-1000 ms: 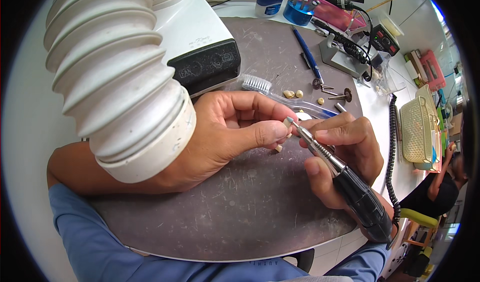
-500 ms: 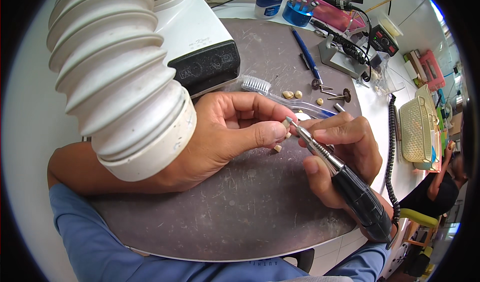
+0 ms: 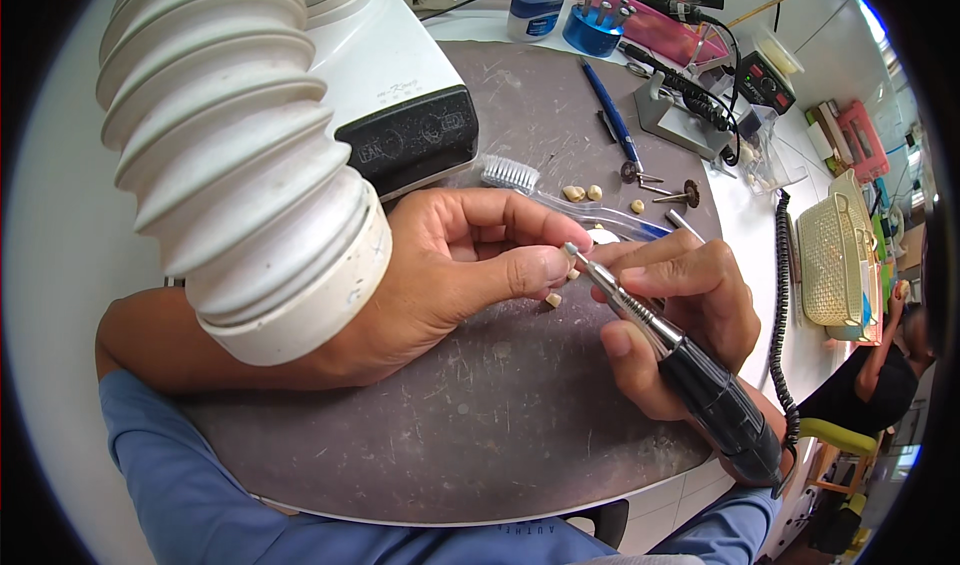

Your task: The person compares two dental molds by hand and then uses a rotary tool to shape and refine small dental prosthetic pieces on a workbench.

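My left hand [image 3: 455,265] pinches a small tooth-coloured dental crown [image 3: 572,262] between thumb and fingertips; most of the crown is hidden. In my right hand [image 3: 705,290] is a black and silver rotary handpiece [image 3: 715,395], gripped like a pen. Its small pale grinding tip [image 3: 570,249] meets the crown at my left fingertips, though exact contact cannot be made out. Just below these fingers lies a loose crown [image 3: 553,301] on the brown mat. Beyond the hands, a clear toothbrush [image 3: 510,174] stretches behind my fingers, and several more tooth pieces [image 3: 573,193] lie beside it.
A white ribbed suction hose [image 3: 240,185] and a white box with a black front [image 3: 410,140] crowd the left. Far right are a blue pen [image 3: 610,110], wheel burs [image 3: 690,194], a handpiece stand [image 3: 680,120], a coiled cord [image 3: 780,305] and a cream basket [image 3: 835,255]. Another person sits beyond.
The handpiece tip has shifted slightly left and down over the crown. My right hand moved a little with it, while my left hand keeps nearly the same pose.
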Tool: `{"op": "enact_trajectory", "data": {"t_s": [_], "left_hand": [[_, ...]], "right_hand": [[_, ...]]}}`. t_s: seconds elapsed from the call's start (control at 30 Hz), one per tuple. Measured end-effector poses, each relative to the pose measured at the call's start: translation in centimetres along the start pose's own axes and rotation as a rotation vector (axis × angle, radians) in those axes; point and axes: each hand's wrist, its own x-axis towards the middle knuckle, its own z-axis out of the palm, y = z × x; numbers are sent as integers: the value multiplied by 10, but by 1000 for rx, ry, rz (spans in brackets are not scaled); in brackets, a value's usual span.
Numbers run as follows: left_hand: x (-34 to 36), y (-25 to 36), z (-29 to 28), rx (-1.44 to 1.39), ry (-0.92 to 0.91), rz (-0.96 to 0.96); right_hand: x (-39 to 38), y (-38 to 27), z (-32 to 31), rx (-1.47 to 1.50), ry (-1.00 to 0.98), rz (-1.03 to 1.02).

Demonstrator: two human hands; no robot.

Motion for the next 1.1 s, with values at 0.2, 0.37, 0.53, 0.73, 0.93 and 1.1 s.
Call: {"op": "enact_trajectory", "data": {"t_s": [0.2,0.37,0.53,0.73,0.93,1.1], "left_hand": [[5,6,8,39,40,-31],[3,-1,-1,9,5,1],[1,10,8,29,38,-62],[3,8,9,35,42,-54],[3,10,10,16,34,-65],[2,10,9,36,42,-69]], "right_hand": [[-3,5,7,84,242,18],[-3,5,8,58,207,14],[-1,6,7,27,177,-35],[-3,5,7,60,209,11],[-5,4,5,51,212,24],[-4,0,0,33,12,61]]}}
